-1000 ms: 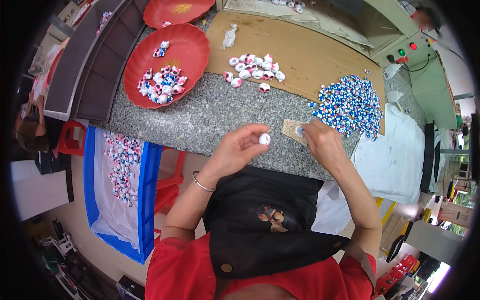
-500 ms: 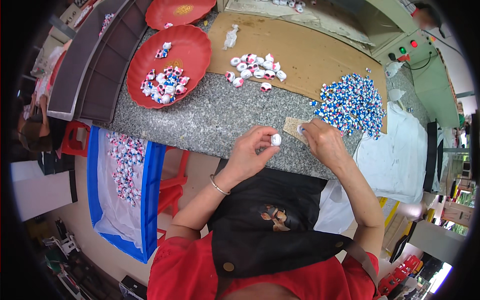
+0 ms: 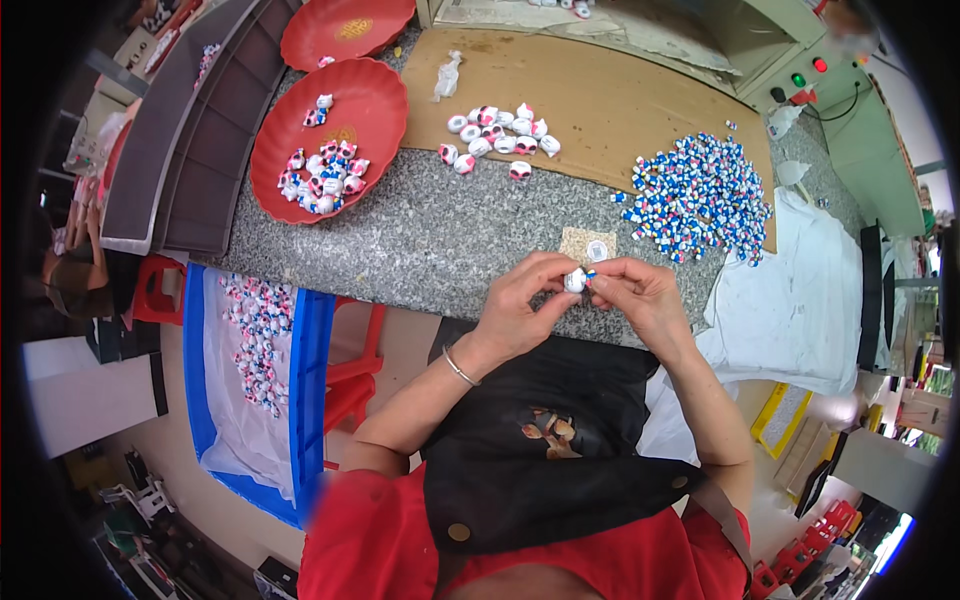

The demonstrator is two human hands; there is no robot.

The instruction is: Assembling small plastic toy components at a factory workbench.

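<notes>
Between the thumb and fingers of my left hand is a small white toy head. My right hand pinches a tiny blue toy body against the side of that head. Just beyond my fingertips lies a speckled tan pad, with a small round white cap-like piece on it. To the right is a heap of tiny blue-and-white toy bodies. Loose white-and-pink toy heads lie ahead, on the cardboard and the stone top.
A red scalloped plate holds joined figures, with another red plate behind it. A dark grey tray leans at the left. Below is a blue bin of figures. Brown cardboard covers the back of the granite counter.
My right hand has come left from the pad, bringing a small blue body up to the white head. My left hand has shifted slightly right, and the cap-like piece now rests on the pad.
</notes>
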